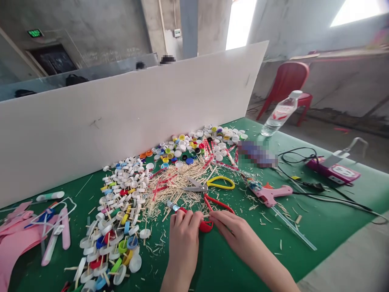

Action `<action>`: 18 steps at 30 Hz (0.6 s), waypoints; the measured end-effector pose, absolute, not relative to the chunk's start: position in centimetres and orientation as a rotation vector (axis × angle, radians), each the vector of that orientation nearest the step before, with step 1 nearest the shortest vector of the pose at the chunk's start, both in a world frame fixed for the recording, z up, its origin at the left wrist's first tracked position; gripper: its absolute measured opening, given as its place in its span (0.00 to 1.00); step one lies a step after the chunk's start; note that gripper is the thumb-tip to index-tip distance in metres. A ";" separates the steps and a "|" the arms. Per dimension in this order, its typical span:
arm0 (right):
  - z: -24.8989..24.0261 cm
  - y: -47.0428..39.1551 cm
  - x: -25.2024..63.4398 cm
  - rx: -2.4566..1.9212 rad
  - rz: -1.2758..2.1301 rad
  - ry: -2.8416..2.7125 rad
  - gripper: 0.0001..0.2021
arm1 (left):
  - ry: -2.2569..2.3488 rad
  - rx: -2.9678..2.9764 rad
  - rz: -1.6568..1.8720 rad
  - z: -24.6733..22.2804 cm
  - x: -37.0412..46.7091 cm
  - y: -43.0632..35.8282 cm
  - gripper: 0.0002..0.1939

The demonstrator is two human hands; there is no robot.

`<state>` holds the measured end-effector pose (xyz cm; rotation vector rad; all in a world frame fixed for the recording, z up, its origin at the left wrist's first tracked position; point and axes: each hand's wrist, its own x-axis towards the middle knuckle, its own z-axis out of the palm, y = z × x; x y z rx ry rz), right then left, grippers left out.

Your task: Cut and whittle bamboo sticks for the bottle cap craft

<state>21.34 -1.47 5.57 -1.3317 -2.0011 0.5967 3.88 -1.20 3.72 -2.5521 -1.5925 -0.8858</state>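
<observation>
Gripping one red-handled tool in your left hand; can't tell your right hand's grip. One scissors, one pink glue gun nearby.

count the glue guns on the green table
1: the pink glue gun, lying beyond the right hand and to its right. No other shows.
</observation>
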 end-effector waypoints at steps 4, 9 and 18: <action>5.4 -1.7 22.1 -1.391 0.818 -1.880 0.14 | -1.596 -2.619 -0.921 3.1 5.2 -1.3 0.11; 6.1 -1.7 24.6 -1.390 1.106 -1.875 0.19 | -1.595 -2.604 -1.055 2.1 5.8 -0.9 0.12; 6.5 -1.9 36.7 -1.616 0.924 -1.531 0.23 | -1.729 -2.202 -0.956 5.4 -0.3 1.6 0.09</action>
